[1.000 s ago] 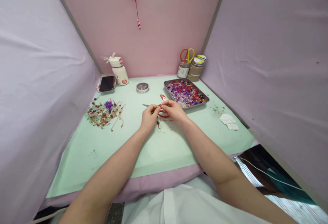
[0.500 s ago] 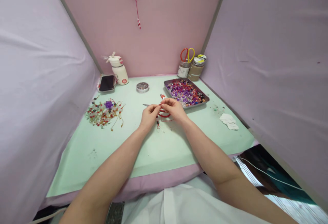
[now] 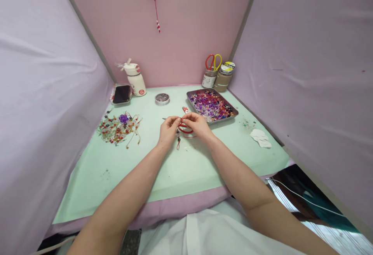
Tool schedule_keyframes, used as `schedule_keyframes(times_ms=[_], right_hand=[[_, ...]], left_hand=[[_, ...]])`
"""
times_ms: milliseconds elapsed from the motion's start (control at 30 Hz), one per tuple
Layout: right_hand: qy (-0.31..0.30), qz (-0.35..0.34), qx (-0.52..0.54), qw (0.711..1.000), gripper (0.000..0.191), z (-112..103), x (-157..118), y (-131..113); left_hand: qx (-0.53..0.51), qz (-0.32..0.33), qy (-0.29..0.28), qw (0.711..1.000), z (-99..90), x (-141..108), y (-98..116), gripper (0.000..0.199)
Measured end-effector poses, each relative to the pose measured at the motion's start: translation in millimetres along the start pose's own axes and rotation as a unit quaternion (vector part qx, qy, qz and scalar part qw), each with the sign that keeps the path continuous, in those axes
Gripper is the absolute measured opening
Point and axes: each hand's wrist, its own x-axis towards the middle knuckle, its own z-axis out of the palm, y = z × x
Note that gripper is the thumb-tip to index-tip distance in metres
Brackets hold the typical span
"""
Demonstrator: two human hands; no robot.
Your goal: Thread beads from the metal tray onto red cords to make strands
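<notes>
Fingertips nearly touching, my two hands meet over the middle of the green tabletop. My left hand (image 3: 169,131) pinches a red beaded cord (image 3: 178,140), whose dark beads and small red loop hang below the fingers. The upper part of that cord is pinched by my right hand (image 3: 198,124). Red-handled scissors (image 3: 186,131) lie just beneath the hands, partly hidden by them, with the blade tip showing at the left. A red-and-white lighter-like object (image 3: 185,110) lies behind my right hand.
A tray (image 3: 223,121) of mixed beads sits behind my right hand. At left lie beaded strings (image 3: 118,130); behind them are a phone (image 3: 121,94) and a white bottle (image 3: 136,82). A round dish (image 3: 162,99), jars (image 3: 223,81) and a crumpled tissue (image 3: 260,138) are also there.
My left hand has shifted slightly left. The hanging beaded end now hangs straighter and a little lower, with its loop more visible. My right hand has barely moved.
</notes>
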Motion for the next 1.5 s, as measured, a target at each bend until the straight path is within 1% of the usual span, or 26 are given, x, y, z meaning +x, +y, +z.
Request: schedule_keyframes(times_ms=[167,433,667,833,967,1133,1300,1400,1500], right_hand=[[-0.003,0.011,0.005,1.0,0.024,0.8,-0.5,0.6],[-0.011,0.013,0.011,1.0,0.022,2.7,-1.8,0.3],[0.0,0.009,0.006,1.0,0.021,1.8,-3.1,-1.9],[-0.006,0.014,0.012,1.0,0.019,1.8,-2.4,1.3],[0.01,0.036,0.026,0.999,0.019,1.6,-1.0,3.4],[0.016,0.066,0.037,0.997,0.019,0.3,0.8,6.6],[0.017,0.083,0.044,0.995,0.021,0.3,-0.1,6.4],[0.004,0.102,0.081,0.991,0.022,-0.6,-1.1,3.0],[-0.025,0.14,0.133,0.981,0.023,-3.4,-0.7,0.1]], left_hand=[[-0.042,-0.025,-0.002,0.999,2.9,-1.4,-0.4,0.018],[-0.061,-0.028,-0.022,0.997,2.2,1.2,-6.1,0.015],[-0.128,-0.053,-0.011,0.99,6.5,0.6,-4.8,0.009],[-0.115,-0.056,-0.014,0.992,6.5,0.8,-5.3,0.006],[-0.083,-0.056,-0.002,0.995,6.2,1.2,-10.4,0.006],[-0.06,-0.084,-0.01,0.995,6.1,-0.4,-11.8,0.006],[-0.04,-0.062,0.003,0.997,4.8,-1.2,-9.6,0.006],[-0.051,-0.057,0.006,0.997,4.5,-0.6,-10.0,0.006],[-0.086,-0.058,0.006,0.995,4.9,-0.2,-10.3,0.007]])
